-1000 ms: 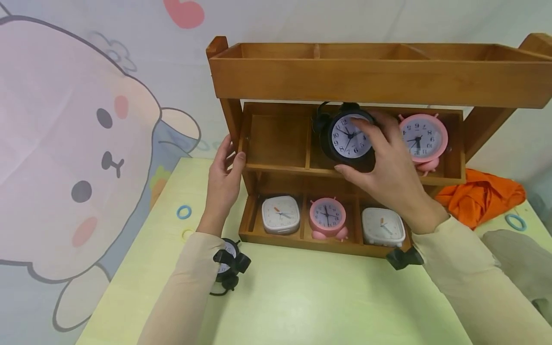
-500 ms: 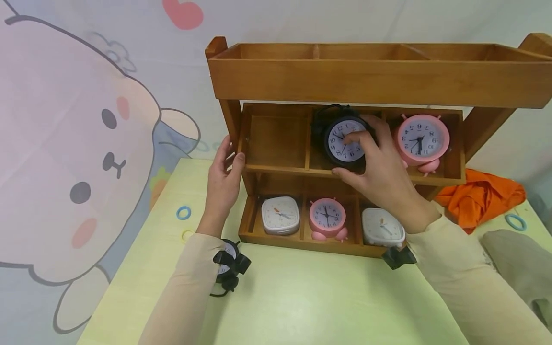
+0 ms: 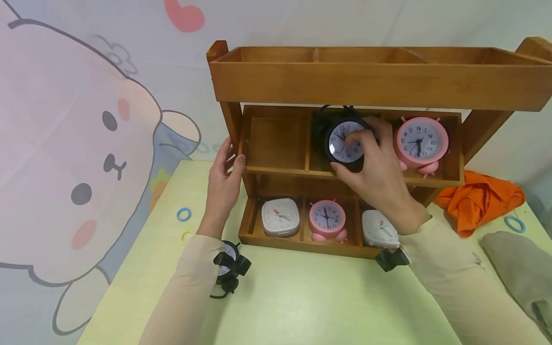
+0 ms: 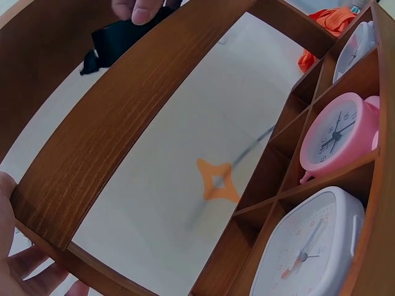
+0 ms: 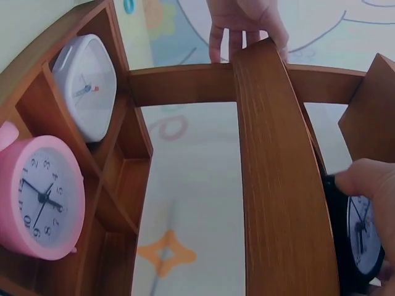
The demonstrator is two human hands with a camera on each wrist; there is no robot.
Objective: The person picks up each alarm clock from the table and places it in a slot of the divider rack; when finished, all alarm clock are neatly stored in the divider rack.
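The wooden shelf (image 3: pixel 371 84) has three tiers, each split into three compartments. In the middle tier the compartment left of the right hand (image 3: pixel 379 175) stands bare, between that hand and the left one; the top tier above both hands holds nothing that shows. The right hand has its fingers curled round the black alarm clock (image 3: pixel 342 141), which sits in the centre compartment of the middle tier, thumb under its lower rim by the front lip and a fingertip on the dial. Just right of that hand a pink alarm clock (image 3: pixel 420 142) fills the neighbouring compartment. Below the right hand's wrist lie a white square clock (image 3: pixel 281 216), a small pink clock (image 3: pixel 327 218) and another white clock (image 3: pixel 380 230) in the bottom tier. The left hand (image 3: pixel 223 184) grips the shelf's left upright, thumb in front, fingers behind. Near its forearm another black clock (image 3: pixel 228 268) lies on the table (image 3: pixel 302 302); an orange cloth (image 3: pixel 478 199) lies right of the right arm
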